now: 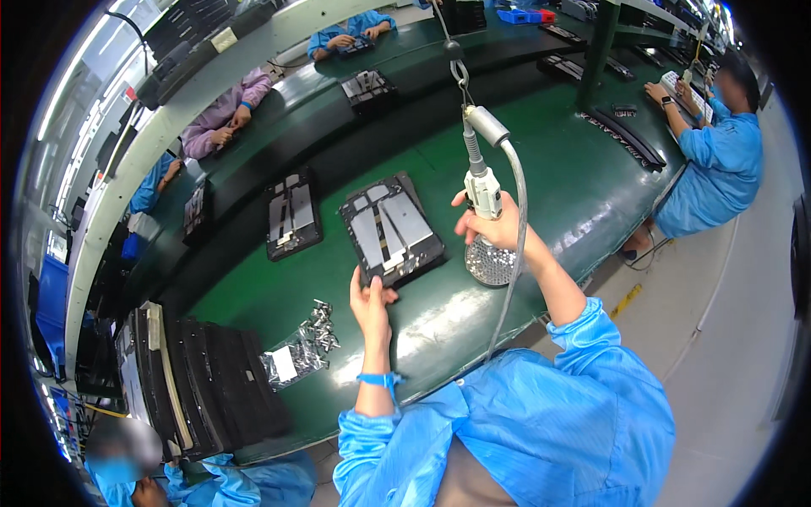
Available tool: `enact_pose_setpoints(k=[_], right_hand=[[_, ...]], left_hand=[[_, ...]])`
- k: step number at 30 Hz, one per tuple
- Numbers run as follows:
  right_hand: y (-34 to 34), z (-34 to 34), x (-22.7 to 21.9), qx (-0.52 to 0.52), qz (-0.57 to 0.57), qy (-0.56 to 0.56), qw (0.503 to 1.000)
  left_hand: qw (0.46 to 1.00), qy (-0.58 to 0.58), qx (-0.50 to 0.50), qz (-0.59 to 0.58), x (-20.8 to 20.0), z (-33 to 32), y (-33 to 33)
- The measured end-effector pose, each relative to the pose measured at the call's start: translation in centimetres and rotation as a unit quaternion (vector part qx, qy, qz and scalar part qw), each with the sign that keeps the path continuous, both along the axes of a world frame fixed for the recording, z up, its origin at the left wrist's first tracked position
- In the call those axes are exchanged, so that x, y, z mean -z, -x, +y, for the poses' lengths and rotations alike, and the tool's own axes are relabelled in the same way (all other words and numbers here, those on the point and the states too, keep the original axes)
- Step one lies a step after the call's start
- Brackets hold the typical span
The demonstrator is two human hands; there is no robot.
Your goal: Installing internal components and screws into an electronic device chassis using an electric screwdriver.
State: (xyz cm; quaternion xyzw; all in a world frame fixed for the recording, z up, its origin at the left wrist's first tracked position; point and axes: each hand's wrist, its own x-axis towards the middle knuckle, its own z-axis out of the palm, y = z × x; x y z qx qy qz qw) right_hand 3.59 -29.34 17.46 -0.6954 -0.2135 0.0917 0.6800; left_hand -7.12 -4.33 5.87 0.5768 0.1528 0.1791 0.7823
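My right hand (497, 226) is wrapped round a white electric screwdriver (483, 191), upright on a hanging cord with a grey cable. Its lower end is over a round metal dish (488, 264) with a dimpled or hole-filled top; whether the tip touches it I cannot tell. My left hand (372, 306) grips the near edge of an opened tablet-like device (390, 228), black-framed with long grey panels inside. The device lies flat on the green bench, seemingly on top of another dark piece. Left of it lies a second similar device (293, 213).
A clear bag (291, 362) with small metal parts (319, 328) spilling out lies near my left forearm. Dark panels (203, 380) are stacked at the left. Curved black strips (625, 139) lie at the right. Co-workers sit round the green bench (557, 194). A metal beam (135, 139) crosses the upper left.
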Motion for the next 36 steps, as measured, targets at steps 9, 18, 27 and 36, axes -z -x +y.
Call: enact_pose_setpoints(k=[9,18,27,36], right_hand=[[-0.1,-0.5,3.4,0.062,-0.055,-0.089,0.993],[0.3,-1.8,5.7,0.047,-0.112,-0.128,0.984],[1.1,-2.4,5.6,0.019,-0.071,-0.148,0.986],[1.4,-2.2,6.6,0.042,-0.033,-0.21,0.976]], left_hand=[[0.963,-0.22,-0.003,0.157,-2.4,-1.9,15.9],[0.866,-0.466,-0.065,0.172,-2.7,-0.4,11.2],[0.934,-0.35,-0.029,0.058,0.1,0.8,7.4],[0.904,-0.423,0.014,0.063,-2.4,0.0,5.4]])
